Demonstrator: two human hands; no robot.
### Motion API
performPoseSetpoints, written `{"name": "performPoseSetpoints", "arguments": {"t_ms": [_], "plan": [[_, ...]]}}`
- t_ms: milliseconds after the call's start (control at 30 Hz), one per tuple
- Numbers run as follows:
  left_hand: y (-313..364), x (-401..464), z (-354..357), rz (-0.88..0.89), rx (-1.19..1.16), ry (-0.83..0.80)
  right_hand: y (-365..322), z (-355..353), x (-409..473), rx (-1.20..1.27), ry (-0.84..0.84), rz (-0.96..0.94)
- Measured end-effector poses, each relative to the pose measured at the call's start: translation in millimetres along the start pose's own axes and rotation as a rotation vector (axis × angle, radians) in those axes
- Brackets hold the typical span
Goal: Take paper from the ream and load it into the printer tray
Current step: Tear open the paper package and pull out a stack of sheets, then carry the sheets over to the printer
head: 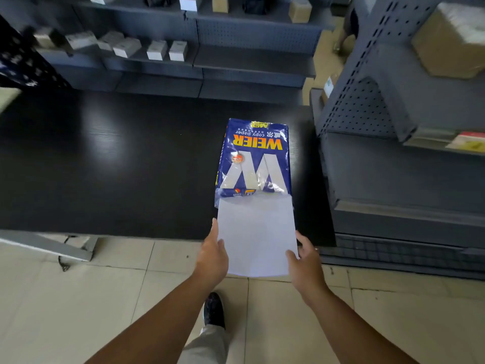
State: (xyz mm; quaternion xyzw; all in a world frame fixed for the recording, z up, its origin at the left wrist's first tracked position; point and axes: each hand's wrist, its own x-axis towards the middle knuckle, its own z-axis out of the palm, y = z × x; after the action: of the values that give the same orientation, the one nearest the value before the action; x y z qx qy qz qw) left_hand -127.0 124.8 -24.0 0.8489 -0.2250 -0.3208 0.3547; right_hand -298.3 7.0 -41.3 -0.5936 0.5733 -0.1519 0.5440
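A blue ream wrapper (254, 158) marked WEIER copy paper lies on the black table (118, 166), near its right end, torn open at the end facing me. A stack of white paper (257, 237) sticks halfway out of that opening and overhangs the table's front edge. My left hand (214, 254) grips the stack's left edge, thumb on top. My right hand (305, 258) holds the right edge near the front corner. No printer tray is visible.
A grey metal shelving unit (393, 166) stands close on the right of the ream, with cardboard boxes (446, 40) on it. More grey shelves (183, 61) with small white boxes run behind the table. Beige floor tiles and my shoe (214, 310) lie below.
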Motion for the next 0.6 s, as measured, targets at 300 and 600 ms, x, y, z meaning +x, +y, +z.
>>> {"name": "performPoseSetpoints", "arguments": {"t_ms": [300,600], "plan": [[-12,-147,25,0.001,0.045,0.108,28,-67,-103,-0.005,-0.101,-0.116],[-44,-237,-42,-0.120,0.010,0.363,-2,-17,-166,-0.032,-0.312,-0.278]]}}
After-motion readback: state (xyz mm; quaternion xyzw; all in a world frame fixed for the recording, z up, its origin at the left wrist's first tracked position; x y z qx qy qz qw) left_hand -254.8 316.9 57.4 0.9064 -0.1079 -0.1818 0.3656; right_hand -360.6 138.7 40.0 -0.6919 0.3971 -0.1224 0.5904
